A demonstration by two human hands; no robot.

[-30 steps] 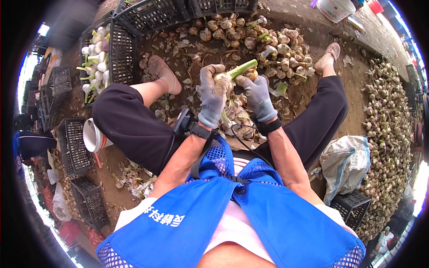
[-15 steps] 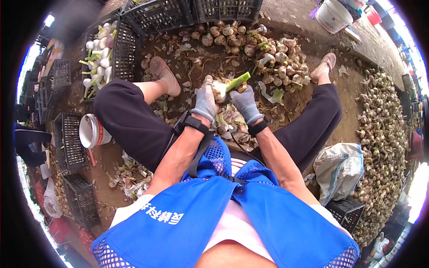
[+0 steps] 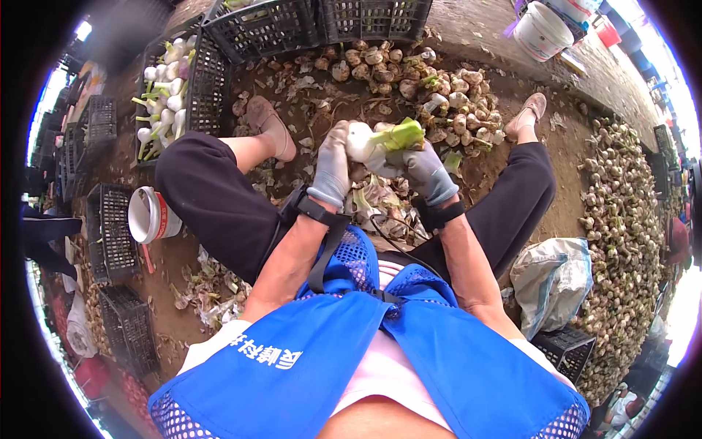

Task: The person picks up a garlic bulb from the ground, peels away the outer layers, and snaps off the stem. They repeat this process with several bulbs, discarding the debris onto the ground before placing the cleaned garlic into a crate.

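Note:
A garlic bulb, now white and smooth, is held in the gloved fingers of my left hand above the pile of peelings. Its green stem points right. My right hand, also in a grey glove, is closed on the outer skin and leaves beside the stem. A pale strip of skin hangs between both hands. Loose papery peelings lie below, between my legs. Beyond my hands, a heap of unpeeled garlic rests on the ground.
A black crate of cleaned garlic stands at the left front, with more black crates ahead. A white bucket is by my left knee. To the right are a white sack and a large garlic pile.
The brownish outer skin has come off the bulb, which now shows white. My right hand has moved right and slightly down, pulling skin toward the stem end.

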